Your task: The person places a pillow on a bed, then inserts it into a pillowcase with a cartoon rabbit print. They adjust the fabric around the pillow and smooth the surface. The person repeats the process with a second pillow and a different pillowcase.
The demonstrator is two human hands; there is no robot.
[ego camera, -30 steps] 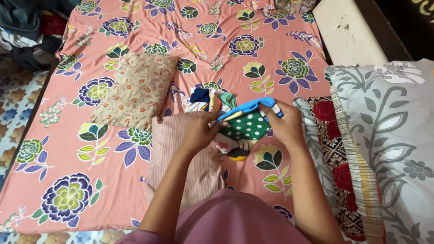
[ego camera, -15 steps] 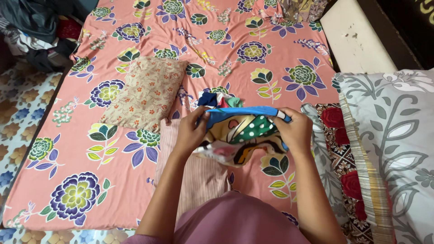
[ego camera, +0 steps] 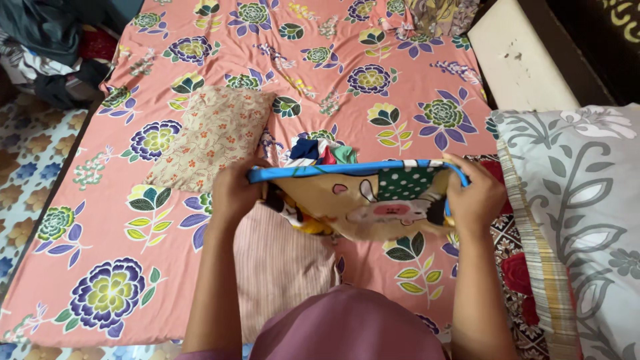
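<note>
Soft blue-edged cartoon-print cloth (ego camera: 360,197), stretched flat

A single head-worn camera looks steeply down, close over the bed (ego camera: 200,280).

A bed (ego camera: 200,267) under a salmon sheet with large blue and green flowers fills the room, with patterned floor tiles (ego camera: 27,153) along its left side, dark clothes (ego camera: 47,40) heaped there, and a grey leaf-print quilt (ego camera: 573,200) at right.

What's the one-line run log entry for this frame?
left hand: grips blue-edged printed cloth | right hand: grips other end | cloth: stretched taut above floral bedsheet | striped pillow: below
</note>
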